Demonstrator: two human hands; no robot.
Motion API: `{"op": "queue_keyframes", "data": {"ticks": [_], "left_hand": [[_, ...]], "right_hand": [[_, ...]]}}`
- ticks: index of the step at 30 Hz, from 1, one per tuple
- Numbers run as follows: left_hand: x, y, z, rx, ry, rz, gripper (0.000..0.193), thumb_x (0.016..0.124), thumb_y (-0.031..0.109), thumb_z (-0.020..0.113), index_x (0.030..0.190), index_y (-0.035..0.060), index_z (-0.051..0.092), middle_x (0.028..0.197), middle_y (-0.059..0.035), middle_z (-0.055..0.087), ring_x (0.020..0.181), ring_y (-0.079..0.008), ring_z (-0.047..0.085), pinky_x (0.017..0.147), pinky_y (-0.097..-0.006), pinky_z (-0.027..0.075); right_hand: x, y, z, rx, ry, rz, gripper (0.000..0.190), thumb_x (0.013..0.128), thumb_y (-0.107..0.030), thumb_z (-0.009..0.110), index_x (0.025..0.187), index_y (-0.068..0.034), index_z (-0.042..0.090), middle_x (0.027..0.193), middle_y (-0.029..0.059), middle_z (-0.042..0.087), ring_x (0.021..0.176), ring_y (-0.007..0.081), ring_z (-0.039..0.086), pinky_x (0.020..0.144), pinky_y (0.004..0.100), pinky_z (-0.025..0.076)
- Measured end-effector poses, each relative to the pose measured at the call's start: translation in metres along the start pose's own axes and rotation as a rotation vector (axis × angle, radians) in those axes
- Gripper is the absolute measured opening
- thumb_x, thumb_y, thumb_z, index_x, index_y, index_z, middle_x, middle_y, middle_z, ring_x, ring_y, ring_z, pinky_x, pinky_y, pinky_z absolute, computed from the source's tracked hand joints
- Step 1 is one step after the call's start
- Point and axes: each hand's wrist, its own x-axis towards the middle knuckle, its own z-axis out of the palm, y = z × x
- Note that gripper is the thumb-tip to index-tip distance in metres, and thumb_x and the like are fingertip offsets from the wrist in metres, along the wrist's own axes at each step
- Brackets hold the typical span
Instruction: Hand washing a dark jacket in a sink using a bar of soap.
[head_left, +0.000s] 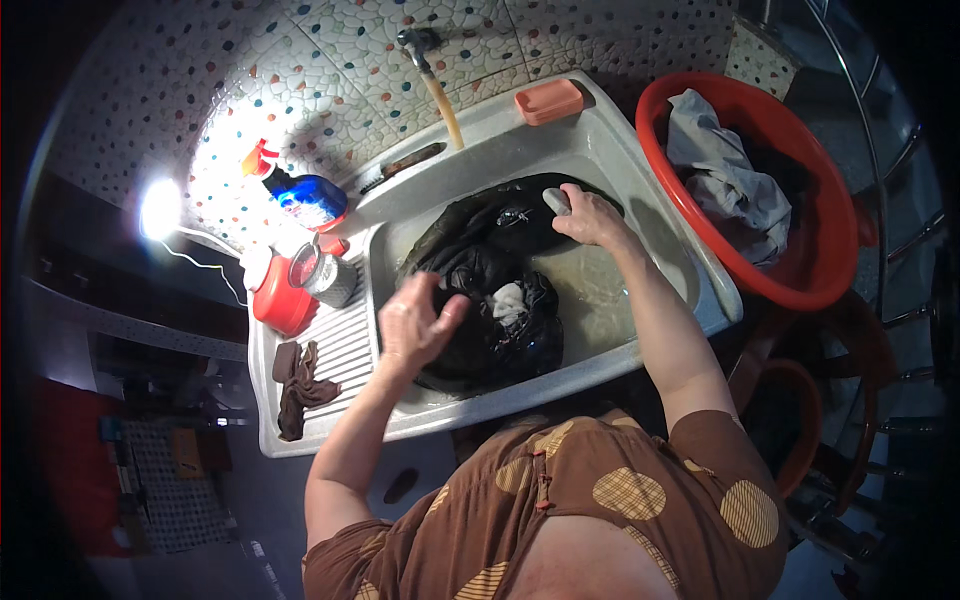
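A soaked black garment (480, 255) lies bunched in the grey sink basin (652, 247), with shallow cloudy water (589, 300) around it. My right hand (591, 217) grips a small pale grey bar (556, 201), perhaps soap, over the garment's far right part. Above its near left side is my left hand (412, 322), slightly blurred, thumb apart from the fingers and nothing seen in it; whether it touches the cloth I cannot tell. A whitish patch (508, 301), foam or light cloth, sits on the garment.
A tap (417, 46) with a hose (441, 101) hangs over the back rim, near a pink soap dish (549, 102) and a brush (401, 166). Bottles, a cup (330, 279) and brown cloth (304, 390) line the left drainboard. A red tub (821, 262) holds laundry at right.
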Motion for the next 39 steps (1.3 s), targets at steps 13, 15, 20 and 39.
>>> {"op": "queue_keyframes", "data": {"ticks": [13,15,20,39], "left_hand": [[0.044,-0.104,0.052,-0.121,-0.196,-0.025,0.072,0.066,0.002,0.064,0.131,0.0055,0.033,0.116,-0.0265,0.040,0.110,-0.0409,0.041,0.097,-0.0437,0.037],[0.035,-0.097,0.069,-0.200,0.048,-0.164,0.074,0.067,0.004,0.066,0.132,0.0028,0.031,0.115,-0.0261,0.042,0.108,-0.0414,0.042,0.096,-0.0434,0.037],[0.031,-0.089,0.082,-0.042,0.249,-0.208,0.064,0.068,0.008,0.070,0.123,0.0004,0.038,0.110,-0.0222,0.050,0.104,-0.0384,0.047,0.090,-0.0422,0.040],[0.007,-0.080,0.080,-0.392,0.235,-0.361,0.037,0.079,0.037,0.066,0.089,0.0030,0.056,0.074,-0.0168,0.063,0.070,-0.0371,0.061,0.064,-0.0404,0.048]], "right_hand": [[0.000,-0.008,-0.009,-0.004,-0.073,-0.007,0.072,0.068,-0.031,0.055,0.132,-0.001,0.037,0.118,0.0277,0.053,0.111,0.0381,0.052,0.095,0.0428,0.040],[-0.002,-0.008,-0.008,-0.018,-0.099,-0.026,0.074,0.068,-0.031,0.055,0.133,0.000,0.036,0.119,0.0285,0.052,0.112,0.0384,0.051,0.095,0.0427,0.040],[-0.003,-0.011,0.006,0.043,-0.091,-0.129,0.081,0.067,-0.029,0.059,0.134,0.008,0.031,0.121,0.0323,0.049,0.116,0.0392,0.048,0.098,0.0405,0.038],[-0.025,-0.108,0.043,0.961,-0.747,-0.042,0.032,0.073,-0.022,0.062,0.097,-0.002,0.056,0.078,0.0054,0.060,0.065,0.0147,0.061,0.058,0.0274,0.051]]}}
